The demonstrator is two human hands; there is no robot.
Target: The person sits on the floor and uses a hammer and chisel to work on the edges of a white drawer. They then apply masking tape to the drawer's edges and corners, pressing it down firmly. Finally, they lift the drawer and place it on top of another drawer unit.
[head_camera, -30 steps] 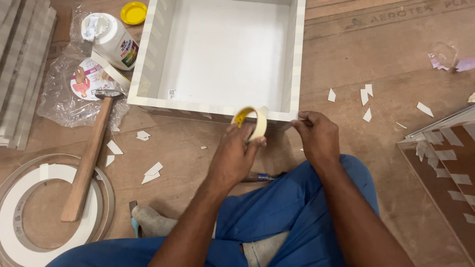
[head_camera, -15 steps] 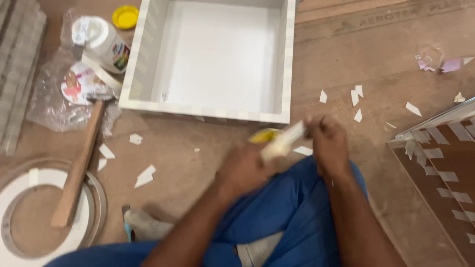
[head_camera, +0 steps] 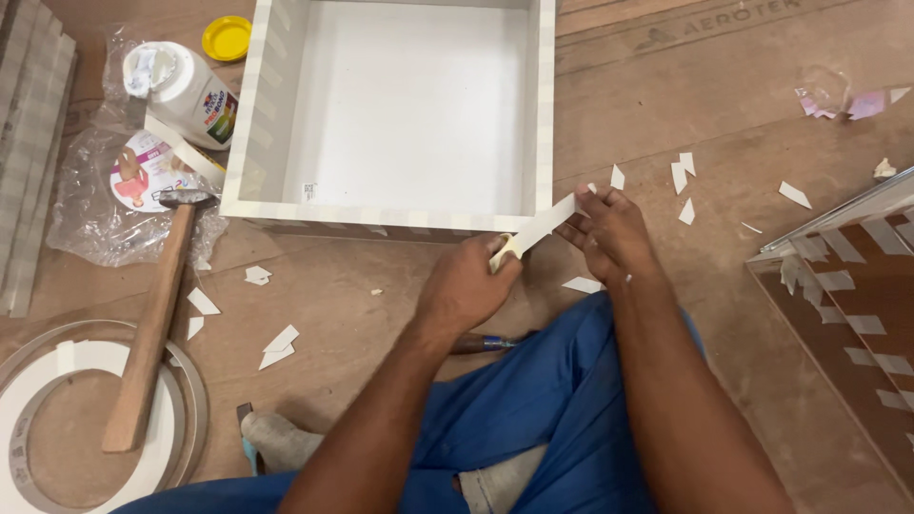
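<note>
My left hand point(head_camera: 468, 286) grips a small roll of pale masking tape point(head_camera: 501, 249), mostly hidden in the fist. A strip of tape point(head_camera: 543, 226) stretches from the roll up and to the right. My right hand point(head_camera: 605, 228) pinches the strip's free end between thumb and fingers. Both hands hover just in front of the near wall of a white open box point(head_camera: 400, 211), over my blue-trousered knees.
A wooden-handled hammer point(head_camera: 152, 324) lies at left beside a white glue bottle point(head_camera: 181, 90), its yellow cap point(head_camera: 227, 38) and a plastic bag point(head_camera: 114, 190). A coil of white edge banding point(head_camera: 57, 419) sits lower left. Taped panel point(head_camera: 847, 295) at right. Tape scraps litter the floor.
The tape roll sat between my fingers near the box edge; now a strip has been pulled out, my right hand drawing its end up and to the right.
</note>
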